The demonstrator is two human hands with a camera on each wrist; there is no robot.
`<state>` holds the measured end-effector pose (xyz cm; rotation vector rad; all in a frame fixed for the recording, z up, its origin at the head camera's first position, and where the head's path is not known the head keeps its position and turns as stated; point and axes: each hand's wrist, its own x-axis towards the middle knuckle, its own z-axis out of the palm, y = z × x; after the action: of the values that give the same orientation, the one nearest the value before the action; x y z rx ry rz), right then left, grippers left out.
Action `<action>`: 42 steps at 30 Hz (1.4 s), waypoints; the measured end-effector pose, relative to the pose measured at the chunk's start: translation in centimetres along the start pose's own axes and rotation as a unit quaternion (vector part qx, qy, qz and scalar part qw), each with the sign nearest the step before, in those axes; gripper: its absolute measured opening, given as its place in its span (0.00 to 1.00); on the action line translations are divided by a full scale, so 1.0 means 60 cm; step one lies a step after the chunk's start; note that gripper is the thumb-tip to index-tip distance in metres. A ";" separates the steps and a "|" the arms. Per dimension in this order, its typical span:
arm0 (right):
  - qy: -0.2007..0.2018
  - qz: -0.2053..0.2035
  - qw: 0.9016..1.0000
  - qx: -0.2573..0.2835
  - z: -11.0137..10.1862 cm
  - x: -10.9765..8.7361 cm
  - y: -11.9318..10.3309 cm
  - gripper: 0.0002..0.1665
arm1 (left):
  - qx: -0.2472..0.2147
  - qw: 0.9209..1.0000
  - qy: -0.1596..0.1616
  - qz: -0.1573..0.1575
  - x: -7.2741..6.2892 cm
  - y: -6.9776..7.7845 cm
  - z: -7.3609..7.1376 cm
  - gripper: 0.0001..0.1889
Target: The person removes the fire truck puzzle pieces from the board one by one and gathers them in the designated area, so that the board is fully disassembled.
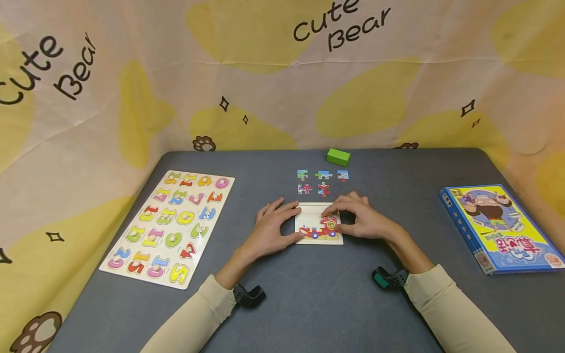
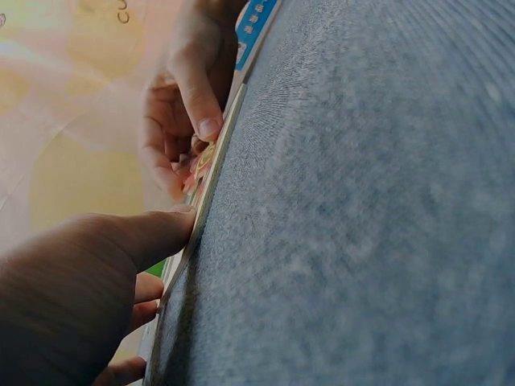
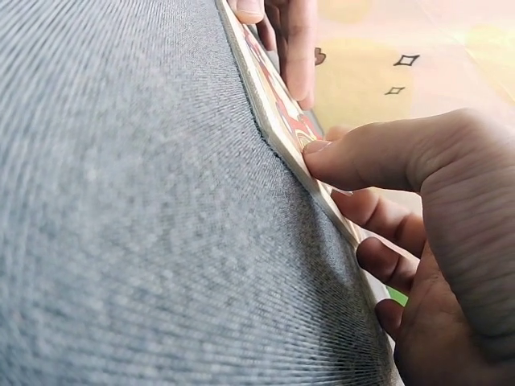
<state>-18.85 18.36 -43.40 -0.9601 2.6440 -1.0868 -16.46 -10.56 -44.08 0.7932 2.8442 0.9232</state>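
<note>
A small puzzle board [image 1: 312,211] with a pale frame lies flat mid-table, its lower part filled with a red and blue vehicle picture [image 1: 314,233]. My left hand [image 1: 275,228] rests at its left side, thumb and fingertips touching the edge with fingers fairly straight. Over the board's right side, my right hand [image 1: 364,218] pinches a red and yellow puzzle piece [image 1: 330,223] between thumb and index finger. In the right wrist view the right thumb [image 3: 362,161] covers part of the picture. Whether the piece lies fully flat cannot be told.
Several loose puzzle pieces [image 1: 323,175] lie in two rows beyond the board, with a green block [image 1: 338,157] behind them. A number board [image 1: 178,226] lies on the left. At the right is a blue and yellow box [image 1: 507,230]. A patterned cloth [image 1: 273,88] hangs behind the grey table.
</note>
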 end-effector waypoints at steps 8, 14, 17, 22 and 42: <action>-0.008 -0.008 1.000 -0.001 -0.001 0.001 0.000 0.24 | 0.002 1.000 -0.001 0.001 0.001 -0.002 0.000 0.35; -0.013 -0.002 1.000 -0.003 -0.001 0.000 -0.002 0.24 | 0.006 1.000 -0.003 0.001 0.000 -0.002 0.001 0.35; -0.013 -0.004 1.000 -0.002 -0.001 0.000 -0.004 0.23 | 0.004 1.000 -0.002 0.002 -0.002 -0.001 0.000 0.35; -0.011 -0.004 1.000 0.005 0.000 0.000 -0.002 0.23 | 0.001 1.000 0.002 0.003 -0.004 0.001 -0.001 0.35; 0.075 0.051 0.996 -0.011 -0.020 -0.008 0.041 0.23 | 0.012 1.000 0.007 0.007 -0.003 -0.002 0.002 0.35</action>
<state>-20.14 20.66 -44.21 -0.7647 2.7942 -1.1515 -16.32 -10.67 -44.25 0.8134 2.8697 0.9012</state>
